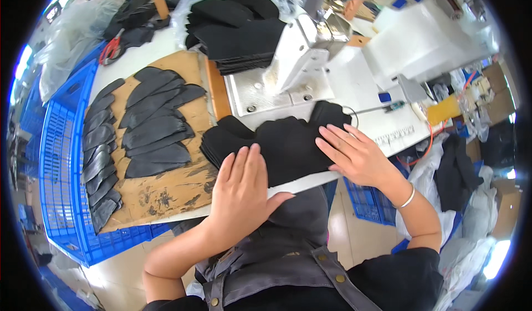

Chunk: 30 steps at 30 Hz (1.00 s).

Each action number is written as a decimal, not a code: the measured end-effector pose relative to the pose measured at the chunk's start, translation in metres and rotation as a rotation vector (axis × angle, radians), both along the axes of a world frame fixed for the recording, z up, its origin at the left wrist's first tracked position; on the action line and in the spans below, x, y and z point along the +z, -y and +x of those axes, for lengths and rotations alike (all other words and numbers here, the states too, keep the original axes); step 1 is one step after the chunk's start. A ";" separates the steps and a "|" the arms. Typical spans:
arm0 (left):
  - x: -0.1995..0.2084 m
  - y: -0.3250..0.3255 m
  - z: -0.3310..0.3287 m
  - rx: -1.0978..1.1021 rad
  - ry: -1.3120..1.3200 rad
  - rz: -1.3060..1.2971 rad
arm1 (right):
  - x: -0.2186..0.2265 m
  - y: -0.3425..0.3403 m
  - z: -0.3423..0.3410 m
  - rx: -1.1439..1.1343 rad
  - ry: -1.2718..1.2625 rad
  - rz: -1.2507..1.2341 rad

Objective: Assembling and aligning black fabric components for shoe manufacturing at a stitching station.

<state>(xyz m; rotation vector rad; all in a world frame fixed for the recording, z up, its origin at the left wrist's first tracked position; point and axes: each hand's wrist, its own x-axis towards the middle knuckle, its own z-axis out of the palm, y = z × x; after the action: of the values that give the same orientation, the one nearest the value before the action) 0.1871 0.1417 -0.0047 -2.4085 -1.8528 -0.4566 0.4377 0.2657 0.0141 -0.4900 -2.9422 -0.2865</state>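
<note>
Below the sewing machine (302, 56), a stack of black fabric pieces (293, 145) with a wavy cut outline lies at the table's front edge. My left hand (241, 186) rests flat on the stack's lower left part, its fingers stretched out and the thumb pointing right. On the right end of the same stack lies my right hand (357, 156), fingers extended and slightly spread. Neither hand grips anything. Just left of the stack, overlapping rows of curved black pieces (155, 125) cover a brown board (160, 200).
Behind, a taller pile of black pieces (238, 39) sits in clear plastic. A blue crate (64, 161) stands at the left, with red-handled scissors (112, 48) near its far end. A screwdriver-like tool (382, 108) and a ruler strip (393, 135) lie on the right.
</note>
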 end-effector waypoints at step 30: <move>0.041 -0.171 -0.087 -0.250 0.055 0.388 | -0.040 0.013 -0.035 -0.097 -0.401 -0.307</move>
<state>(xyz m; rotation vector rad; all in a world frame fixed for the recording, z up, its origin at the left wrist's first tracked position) 0.1001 0.3130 0.0359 -2.3743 -1.3276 -0.8227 0.4025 0.2531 -0.0263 -0.6444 -2.5776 0.2347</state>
